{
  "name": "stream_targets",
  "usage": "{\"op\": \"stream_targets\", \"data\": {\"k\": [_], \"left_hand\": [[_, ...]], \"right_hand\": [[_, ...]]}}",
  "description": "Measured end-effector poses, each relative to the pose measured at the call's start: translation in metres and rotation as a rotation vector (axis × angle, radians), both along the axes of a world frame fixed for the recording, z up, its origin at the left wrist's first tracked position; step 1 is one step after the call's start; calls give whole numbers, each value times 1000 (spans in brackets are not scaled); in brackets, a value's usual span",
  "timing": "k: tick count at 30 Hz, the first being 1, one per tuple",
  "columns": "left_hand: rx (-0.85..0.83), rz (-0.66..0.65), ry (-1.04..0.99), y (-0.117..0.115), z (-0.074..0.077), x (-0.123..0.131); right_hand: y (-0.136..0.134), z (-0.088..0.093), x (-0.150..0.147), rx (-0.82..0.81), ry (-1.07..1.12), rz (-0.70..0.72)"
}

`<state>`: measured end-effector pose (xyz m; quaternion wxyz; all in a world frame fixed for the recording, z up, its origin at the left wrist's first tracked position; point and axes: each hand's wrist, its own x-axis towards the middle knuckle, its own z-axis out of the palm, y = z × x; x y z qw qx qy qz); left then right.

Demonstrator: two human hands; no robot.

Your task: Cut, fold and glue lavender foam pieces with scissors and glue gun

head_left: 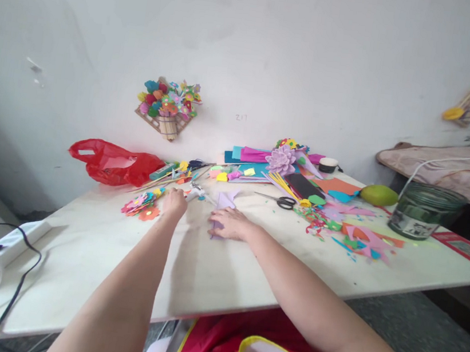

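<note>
A pale table (81, 254) is stretching beneath both forearms. On the table's far left part, a red plastic bag (119, 165) is lying crumpled, while near the table's right end a green-tinted glass jar (422, 217) is standing upright. At the table's middle, the right hand (231, 223) is resting palm down with fingers spread, partly covering a lilac paper piece (225, 199). Just left of the table's middle, the left hand (174, 204) is curling beside a white tool (193, 193); I cannot tell whether it is gripping it. On the table's left half, flower cutouts (141, 203) are lying piled; right of its middle, black-handled scissors (287, 203) are lying.
</note>
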<state>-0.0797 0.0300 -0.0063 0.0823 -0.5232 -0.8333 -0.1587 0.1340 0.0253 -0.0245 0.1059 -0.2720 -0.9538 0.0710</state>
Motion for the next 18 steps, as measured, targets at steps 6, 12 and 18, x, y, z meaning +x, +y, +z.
{"op": "stream_targets", "data": {"k": [6, 12, 18], "left_hand": [[302, -70, -179, 2, 7, 58], [303, -111, -443, -3, -15, 98], [293, -83, -431, -6, -25, 93]], "right_hand": [[-1, 1, 3, 28, 55, -13], [0, 7, 8, 69, 16, -137], [10, 11, 11, 49, 108, -457]]}}
